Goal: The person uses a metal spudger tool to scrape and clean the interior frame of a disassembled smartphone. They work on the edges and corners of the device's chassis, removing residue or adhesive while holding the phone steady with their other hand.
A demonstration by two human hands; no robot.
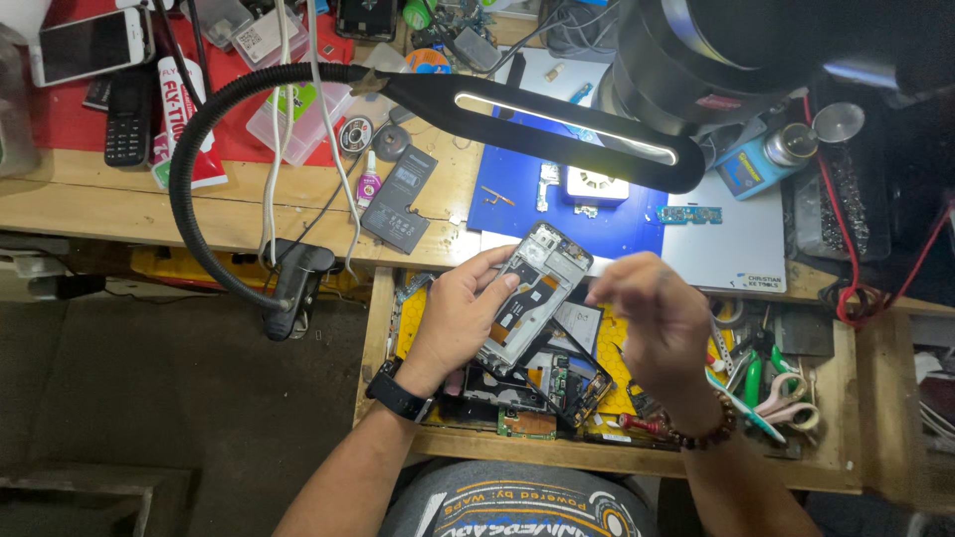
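My left hand (458,313) grips an opened smartphone frame (537,288), back side up, with silver metal and orange flex parts showing, above an open drawer. My right hand (662,323) hovers just right of the phone with its fingertips pinched together; whether something tiny sits between them I cannot tell. A black watch is on my left wrist and a bead bracelet on my right.
The open wooden drawer (637,462) holds circuit boards, phone parts, tweezers and pliers (771,393). On the workbench lie a blue mat (617,214), a black phone battery (398,199), several phones and a glue tube. A black gooseneck lamp (567,124) arches overhead, clamped at the bench edge.
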